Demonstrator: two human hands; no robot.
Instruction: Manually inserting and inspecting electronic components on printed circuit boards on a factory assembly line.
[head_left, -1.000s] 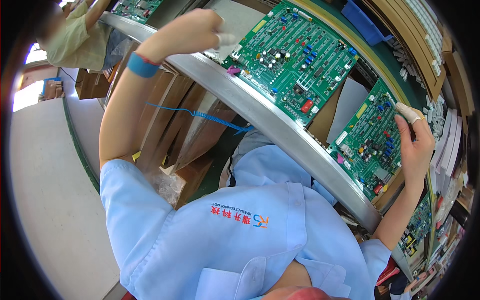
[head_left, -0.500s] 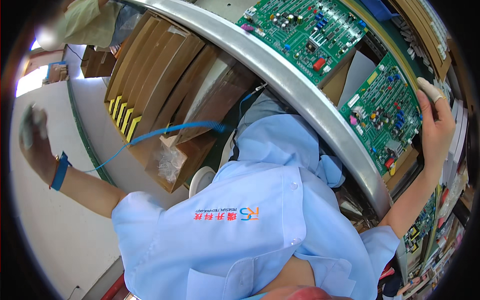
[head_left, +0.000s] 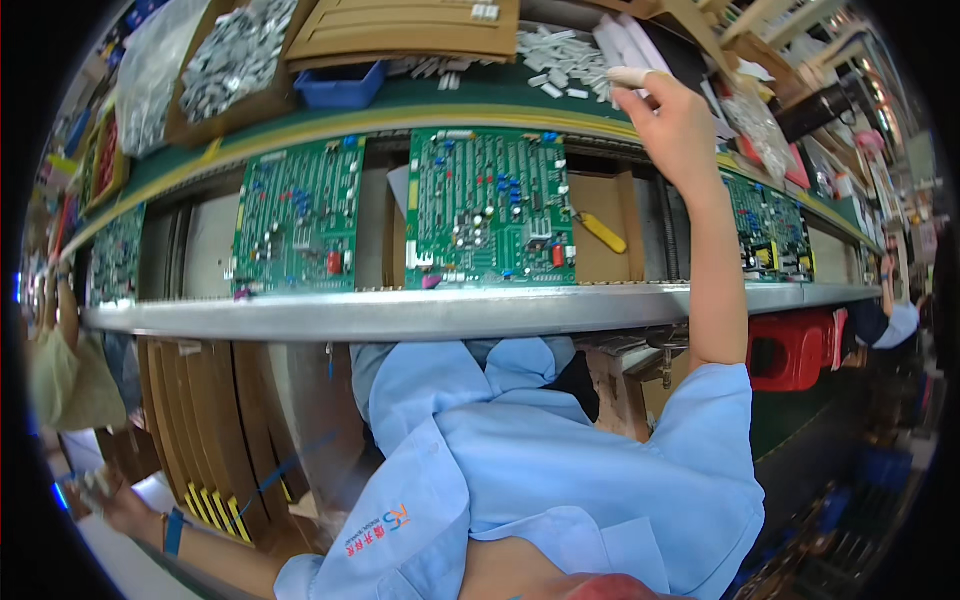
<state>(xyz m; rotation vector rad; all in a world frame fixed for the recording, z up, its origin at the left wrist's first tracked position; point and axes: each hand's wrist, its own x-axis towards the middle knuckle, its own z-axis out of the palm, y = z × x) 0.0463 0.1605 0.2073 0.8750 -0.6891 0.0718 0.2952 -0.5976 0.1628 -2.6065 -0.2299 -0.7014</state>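
1. My right hand (head_left: 672,118) is stretched up and over the conveyor rail (head_left: 430,312) to the green shelf, where a scatter of small white parts (head_left: 562,62) lies loose. I judge they sit there so a seated worker can pick them without standing.
2. The fingers of that hand are loosely apart, the forefinger capped with a pale finger cot (head_left: 628,76) (likely to keep skin off the components). The cot tip is just beside the right edge of the white parts; whether it touches one I cannot tell, and nothing is pinched.
3. The nearer green circuit board (head_left: 490,208) rests flat on the line directly in front of the blue-shirted chest, well below the right hand, face-up for loading. A second board (head_left: 297,222) lies just left of it.
4. A yellow-handled tool (head_left: 603,232) sits on cardboard beside the board, within easy reach.
5. My left hand (head_left: 112,500) hangs low at the side by upright cardboard sheets (head_left: 205,420); it is blurred, so I cannot tell its grip.
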